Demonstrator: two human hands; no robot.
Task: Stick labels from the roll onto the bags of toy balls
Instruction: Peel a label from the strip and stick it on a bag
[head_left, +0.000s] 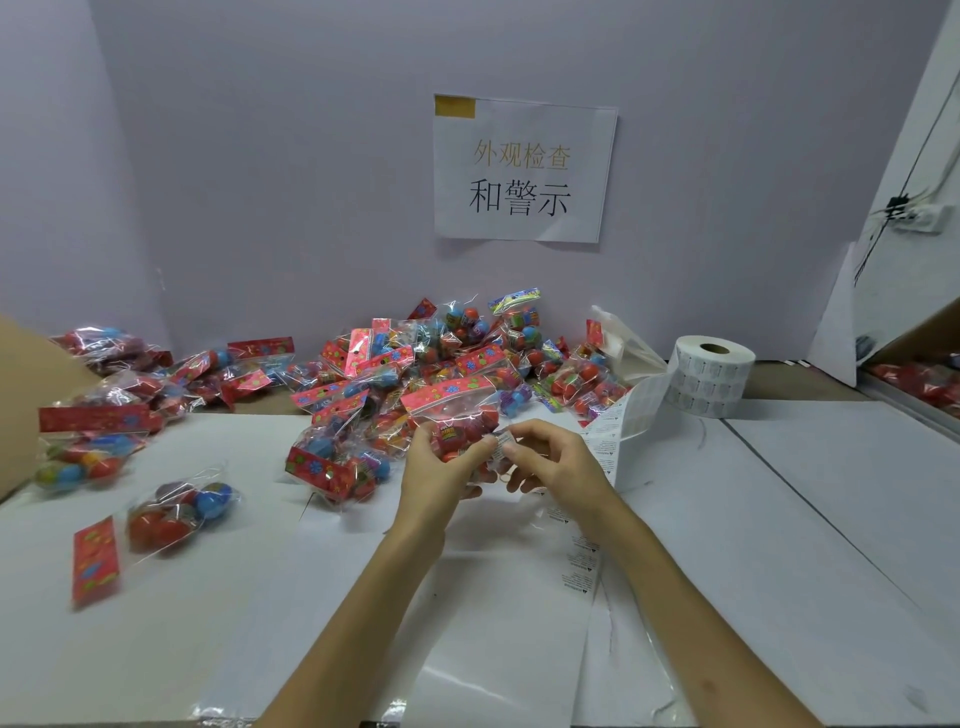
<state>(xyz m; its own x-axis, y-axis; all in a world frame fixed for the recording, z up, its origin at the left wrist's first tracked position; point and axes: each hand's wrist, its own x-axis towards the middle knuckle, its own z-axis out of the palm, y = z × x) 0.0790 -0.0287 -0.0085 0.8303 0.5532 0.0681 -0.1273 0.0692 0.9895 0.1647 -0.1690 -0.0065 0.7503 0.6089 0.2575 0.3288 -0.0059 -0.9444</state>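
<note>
Mid-task, by the look of it. Gripped one bag (457, 415) in the left hand (436, 467), fingers curled round it, just in front of the pile (415, 364); pinched a small label (503, 446) in the right hand (556, 462) at the bag's edge — seemingly not yet pressed flat. Left the roll (711, 374) standing at the right, strip (618, 431) trailing toward the hands. Could not tell which bags already bore labels — most likely left to do.

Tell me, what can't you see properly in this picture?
All in the head view:
1. The label that the right hand pinches: print too small and blurred.
2. The held bag: its lower part hidden behind the left hand.
3. The cardboard: cut off by the left edge.
4. The label strip: print too small to read.
</note>
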